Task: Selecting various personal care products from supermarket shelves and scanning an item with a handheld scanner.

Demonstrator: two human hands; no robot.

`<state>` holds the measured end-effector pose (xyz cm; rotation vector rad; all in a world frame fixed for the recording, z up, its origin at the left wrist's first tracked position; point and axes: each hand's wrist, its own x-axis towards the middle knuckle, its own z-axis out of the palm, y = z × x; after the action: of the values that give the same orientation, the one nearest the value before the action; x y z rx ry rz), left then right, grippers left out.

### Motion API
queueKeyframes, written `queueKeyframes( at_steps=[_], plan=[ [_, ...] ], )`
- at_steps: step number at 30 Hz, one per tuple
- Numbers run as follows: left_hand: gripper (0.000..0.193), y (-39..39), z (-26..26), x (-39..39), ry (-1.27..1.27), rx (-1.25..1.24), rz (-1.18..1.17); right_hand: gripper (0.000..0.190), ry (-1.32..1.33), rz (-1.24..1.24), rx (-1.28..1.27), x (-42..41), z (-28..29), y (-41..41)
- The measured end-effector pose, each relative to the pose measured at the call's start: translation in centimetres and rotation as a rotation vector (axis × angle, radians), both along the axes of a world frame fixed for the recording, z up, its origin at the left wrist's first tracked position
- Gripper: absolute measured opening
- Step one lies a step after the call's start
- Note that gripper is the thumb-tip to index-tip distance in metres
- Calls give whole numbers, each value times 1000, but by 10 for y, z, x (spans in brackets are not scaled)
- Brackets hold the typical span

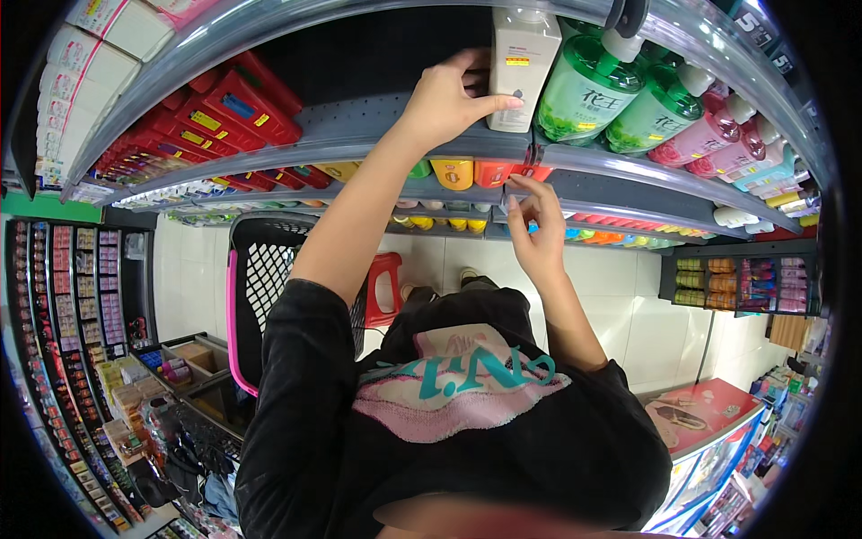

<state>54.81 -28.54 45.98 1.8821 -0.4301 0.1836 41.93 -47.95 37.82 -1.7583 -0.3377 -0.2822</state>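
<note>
My left hand [452, 101] reaches up to a dark shelf and holds a pale, square-sided bottle [518, 74] by its lower left side, thumb across the front. The bottle stands upright near the shelf's front edge and bears a small yellow and red sticker. Right beside it are green pump bottles [592, 87], with pink pump bottles [700, 131] farther right. Lower down, my right hand [539, 229] is raised in front of the shelf edge, fingers bent and thumb near the index finger; whether something small is between the fingertips cannot be told.
Red bottles [236, 111] fill the upper shelf's left part. Lower shelves hold yellow and orange containers [452, 173]. A black basket with a pink rim [232, 323] stands at my left, near a red plastic stool [384, 290]. A red-topped case [707, 411] is behind at the right.
</note>
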Motion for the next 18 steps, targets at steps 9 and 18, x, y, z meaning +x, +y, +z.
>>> queueKeyframes(
  at_steps=[9,18],
  plan=[
    [78,1,-5,4,-39,7,-35,31,13,100,-47,5,-6,11],
    [75,4,-20,63,-41,71,62,26,62,163,-49,-5,-16,18]
  ],
)
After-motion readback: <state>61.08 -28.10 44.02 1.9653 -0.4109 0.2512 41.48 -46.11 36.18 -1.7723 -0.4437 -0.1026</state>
